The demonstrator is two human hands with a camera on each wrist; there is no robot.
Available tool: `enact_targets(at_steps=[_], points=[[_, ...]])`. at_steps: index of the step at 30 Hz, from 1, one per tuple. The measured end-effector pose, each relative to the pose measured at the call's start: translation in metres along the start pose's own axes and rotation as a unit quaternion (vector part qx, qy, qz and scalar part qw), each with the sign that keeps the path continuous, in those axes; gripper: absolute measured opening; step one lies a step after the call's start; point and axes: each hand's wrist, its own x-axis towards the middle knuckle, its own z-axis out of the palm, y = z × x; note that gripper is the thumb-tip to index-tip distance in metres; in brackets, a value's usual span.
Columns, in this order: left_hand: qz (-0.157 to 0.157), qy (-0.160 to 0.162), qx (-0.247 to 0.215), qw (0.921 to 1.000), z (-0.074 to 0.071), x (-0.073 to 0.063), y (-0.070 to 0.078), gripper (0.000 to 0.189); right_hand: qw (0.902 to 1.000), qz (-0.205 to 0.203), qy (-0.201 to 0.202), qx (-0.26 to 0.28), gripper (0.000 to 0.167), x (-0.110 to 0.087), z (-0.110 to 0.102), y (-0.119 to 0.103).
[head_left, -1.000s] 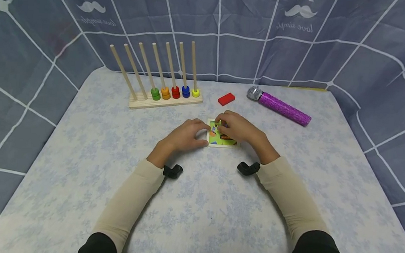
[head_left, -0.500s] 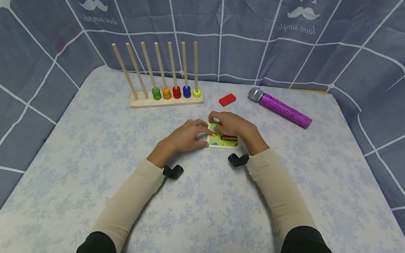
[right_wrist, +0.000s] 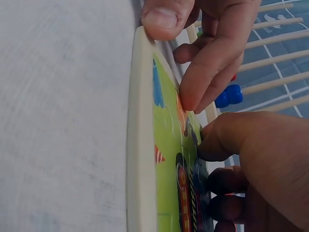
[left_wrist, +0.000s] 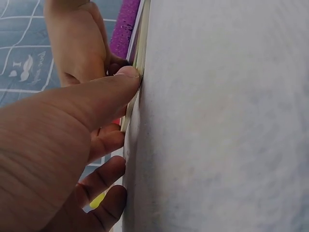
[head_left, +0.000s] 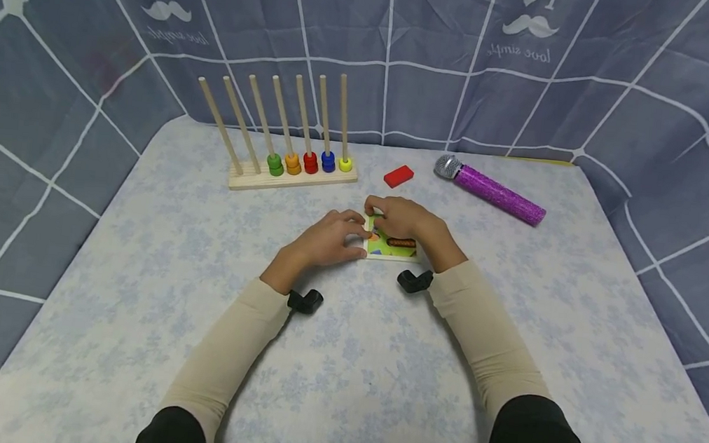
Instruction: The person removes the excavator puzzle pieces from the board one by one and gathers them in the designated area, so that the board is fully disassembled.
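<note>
A small picture puzzle (head_left: 393, 251) with a pale frame and a green scene lies flat at the table's middle. My left hand (head_left: 327, 239) holds its left side: in the right wrist view the thumb (right_wrist: 161, 19) sits on the frame's near corner and a finger touches the picture. Bent over the far part, my right hand (head_left: 408, 220) has its index finger curled at the far left corner. Its thumb (right_wrist: 217, 142) touches the picture's surface in the right wrist view. The right hand's other fingertips are dark and partly covered, as is the far part of the picture.
Behind the hands stands a wooden peg stand (head_left: 295, 180) with tall rods and coloured beads. A red block (head_left: 398, 176) lies beyond the puzzle, and a purple glitter microphone (head_left: 496, 194) to its right. A grey-blue curtain (head_left: 428, 101) surrounds the table.
Over the last second my right hand has shifted left across the puzzle to its far left corner, uncovering more of the picture's right side. My left hand stays at the left edge.
</note>
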Motion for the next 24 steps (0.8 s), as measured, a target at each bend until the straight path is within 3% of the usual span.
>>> enact_targets(at_steps=[14,24], points=[[-0.009,0.001,-0.009,0.9999,0.0008,0.0010,-0.0004,0.042,0.9995,-0.001,-0.028,-0.012,0.021,0.0044,-0.0022,0.0009],[-0.020,0.002,-0.006,0.9998,0.0007,0.0008,-0.0002,0.042,0.9998,-0.018,0.001,0.006,0.018,0.0026,-0.0061,0.0036]])
